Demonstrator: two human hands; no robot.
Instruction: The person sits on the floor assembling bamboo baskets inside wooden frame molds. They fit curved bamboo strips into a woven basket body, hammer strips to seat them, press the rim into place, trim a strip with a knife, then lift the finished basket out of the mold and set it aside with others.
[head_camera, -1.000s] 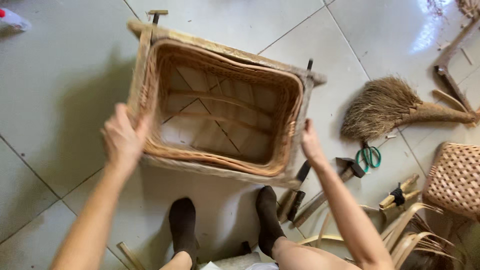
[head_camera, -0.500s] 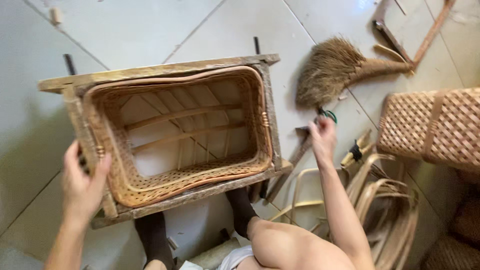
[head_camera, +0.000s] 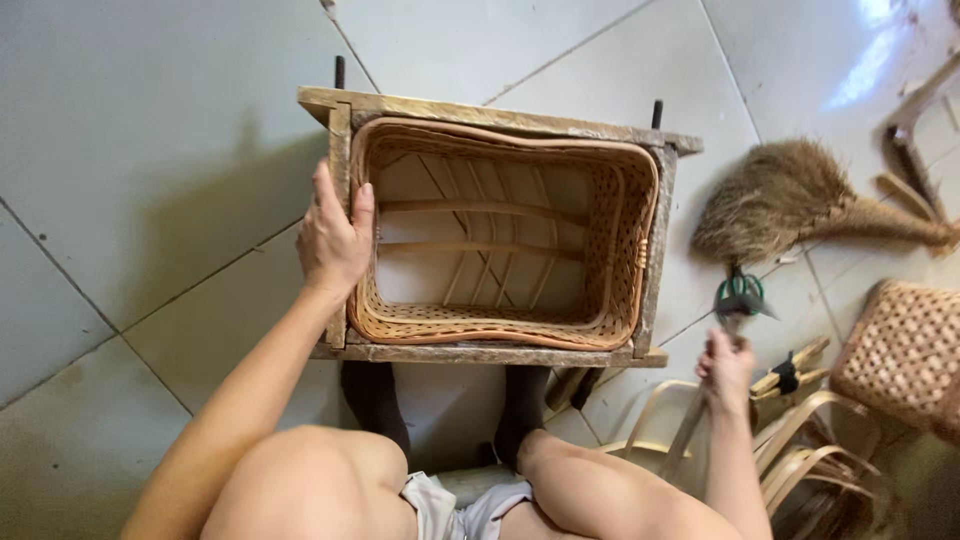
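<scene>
Right hand (head_camera: 727, 372), which was resting on the basket frame (head_camera: 500, 115) a second ago, is now closing around green-handled scissors (head_camera: 738, 298) at lower right; left hand (head_camera: 335, 235) is still gripping the frame's left side.

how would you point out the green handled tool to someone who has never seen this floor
Start at the wooden frame holding the woven basket. Right of it lies a straw brush; the scissors sit just below its bristles, above the right hand. Only they have green loop handles.
</scene>
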